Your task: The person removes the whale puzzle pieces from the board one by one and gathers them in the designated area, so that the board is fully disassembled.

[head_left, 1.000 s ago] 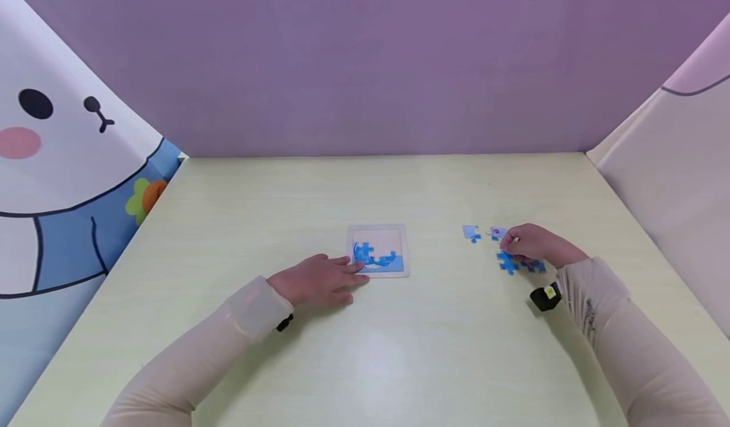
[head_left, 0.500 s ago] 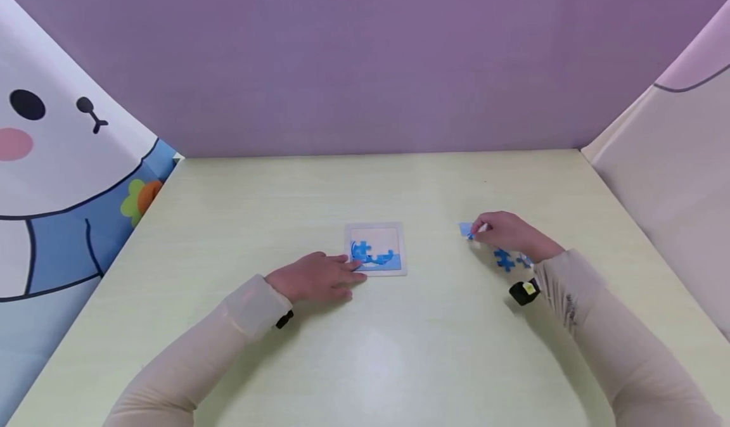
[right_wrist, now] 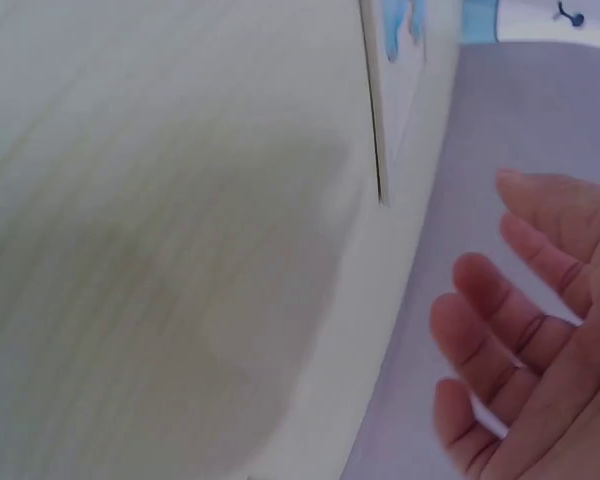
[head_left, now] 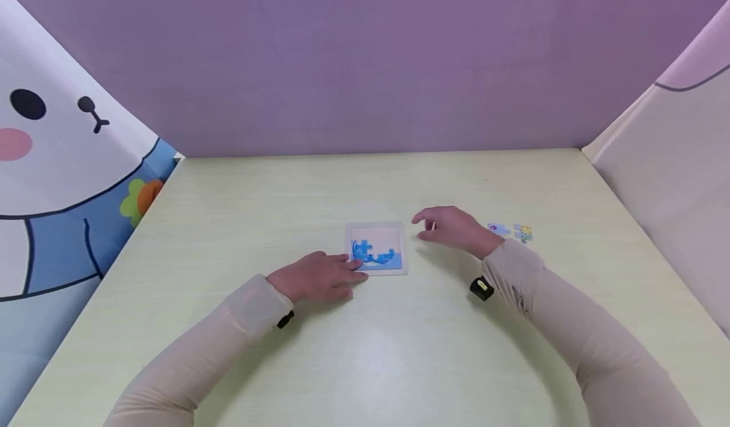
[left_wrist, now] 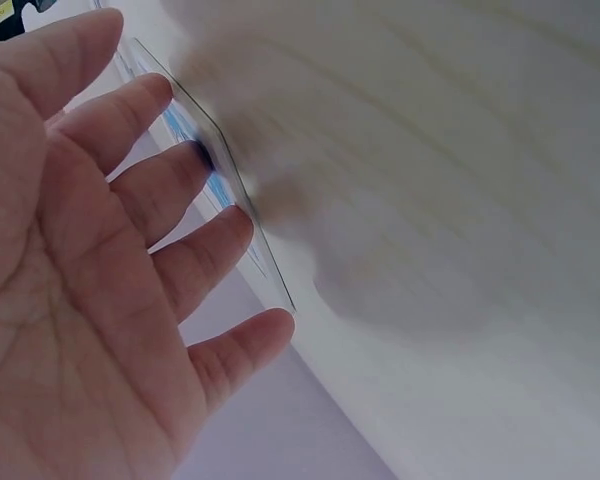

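Note:
A square puzzle tray lies mid-table, with blue pieces fitted along its lower part and a bare upper part. My left hand rests at its lower left corner, fingers spread and fairly straight; the left wrist view shows the fingertips along the tray's edge. Just right of the tray is my right hand, above the table, its fingers loosely bent. No piece shows between them in the right wrist view, where the hand is apart from the tray.
Loose puzzle pieces lie behind the right wrist: a pale blue one and one with a yellow pattern. The right arm may hide others. A purple panel stands along the table's far edge.
My right hand has moved left from the loose pieces to beside the tray. Blue pieces seen earlier near it are now out of sight behind the arm. The left hand stays put.

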A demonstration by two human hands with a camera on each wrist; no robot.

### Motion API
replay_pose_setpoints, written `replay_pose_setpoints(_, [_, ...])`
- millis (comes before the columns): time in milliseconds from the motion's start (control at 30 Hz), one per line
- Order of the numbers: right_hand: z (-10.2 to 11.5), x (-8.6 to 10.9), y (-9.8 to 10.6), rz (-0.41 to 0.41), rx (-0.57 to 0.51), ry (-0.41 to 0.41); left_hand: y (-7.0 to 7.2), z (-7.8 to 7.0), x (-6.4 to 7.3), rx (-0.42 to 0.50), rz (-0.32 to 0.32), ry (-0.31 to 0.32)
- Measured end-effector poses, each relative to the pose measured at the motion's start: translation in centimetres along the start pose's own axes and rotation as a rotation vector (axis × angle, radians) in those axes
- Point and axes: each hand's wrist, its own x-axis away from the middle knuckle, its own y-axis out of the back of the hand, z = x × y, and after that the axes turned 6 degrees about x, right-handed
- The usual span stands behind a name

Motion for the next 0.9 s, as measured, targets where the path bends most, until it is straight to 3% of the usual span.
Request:
replay_pose_setpoints(367, [2.5,-2.0,-1.2,0.008,0.162,0.199,-0.2,0.0,-0.4,0.011,0.009,0.018])
replay_pose_setpoints(633, [4.6,-3.9,-2.3,0.125,0.244,0.112,-0.3,0.0,-0.4,0.000,0.020,0.020])
replay_pose_setpoints(900, [6.6,-5.1,-3.4,0.191,0.386,0.137,-0.3,-0.1,-0.1,-0.016,0.009,0.001])
